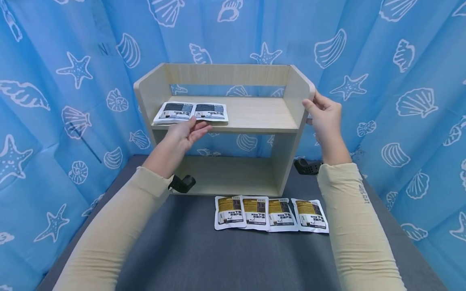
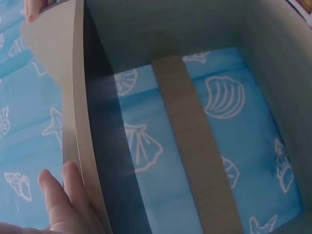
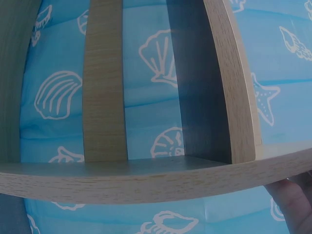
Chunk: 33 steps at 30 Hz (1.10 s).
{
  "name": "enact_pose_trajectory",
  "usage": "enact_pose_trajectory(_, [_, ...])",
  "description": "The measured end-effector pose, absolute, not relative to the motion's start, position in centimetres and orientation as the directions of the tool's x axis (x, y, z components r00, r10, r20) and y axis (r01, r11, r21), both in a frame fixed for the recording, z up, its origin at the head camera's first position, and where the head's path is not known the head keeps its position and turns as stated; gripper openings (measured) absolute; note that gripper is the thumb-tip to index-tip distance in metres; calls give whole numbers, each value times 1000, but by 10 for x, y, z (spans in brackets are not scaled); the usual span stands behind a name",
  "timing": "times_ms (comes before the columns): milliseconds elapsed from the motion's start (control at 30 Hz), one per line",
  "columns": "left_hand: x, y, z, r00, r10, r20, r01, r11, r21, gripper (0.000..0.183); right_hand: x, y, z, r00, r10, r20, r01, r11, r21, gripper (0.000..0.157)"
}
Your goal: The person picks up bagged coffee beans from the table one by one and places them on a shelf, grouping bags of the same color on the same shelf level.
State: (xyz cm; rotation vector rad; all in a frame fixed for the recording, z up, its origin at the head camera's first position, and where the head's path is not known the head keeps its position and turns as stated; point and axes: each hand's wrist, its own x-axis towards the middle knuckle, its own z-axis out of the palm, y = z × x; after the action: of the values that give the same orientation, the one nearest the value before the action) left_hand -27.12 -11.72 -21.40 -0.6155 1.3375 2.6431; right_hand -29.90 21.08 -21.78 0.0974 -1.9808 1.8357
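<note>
A pale wooden two-tier shelf (image 1: 233, 130) stands in front of me. Two white pouches (image 1: 210, 112) with dark blue labels lie side by side at the left of its upper board. At their front edge is my left hand (image 1: 180, 137), its thumb tip against the pouches and its other fingers stretched out below the board's edge. The left wrist view has its fingers (image 2: 73, 185) right at that edge. My right hand (image 1: 325, 117) grips the right side panel (image 1: 305, 91), thumb in front and fingers behind; only part of this hand (image 3: 292, 200) shows in the right wrist view.
Several white pouches (image 1: 256, 213) with gold-brown labels lie in an overlapping row on the dark grey table (image 1: 218, 258), in front of the shelf's right half. A blue curtain (image 1: 233, 36) with white shells hangs behind and on both sides.
</note>
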Motion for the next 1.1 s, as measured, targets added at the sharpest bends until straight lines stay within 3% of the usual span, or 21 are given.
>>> enact_pose_trajectory(200, [-271, -122, -215, -909, -55, -412, -301, -599, 742, 39, -298, 210, -217, -900, 242, 362, -340, 128, -932, 48])
enact_pose_trajectory(500, [-263, -129, -224, -925, -69, -374, -298, -479, 826, 49, -297, 209, -216, -902, 245, 355, -332, 128, -934, 49])
enact_pose_trajectory(1100, [-236, -143, -273, -949, 1, -315, -298, -330, 896, 56, -298, 210, -217, -905, 248, 346, -324, 125, -938, 50])
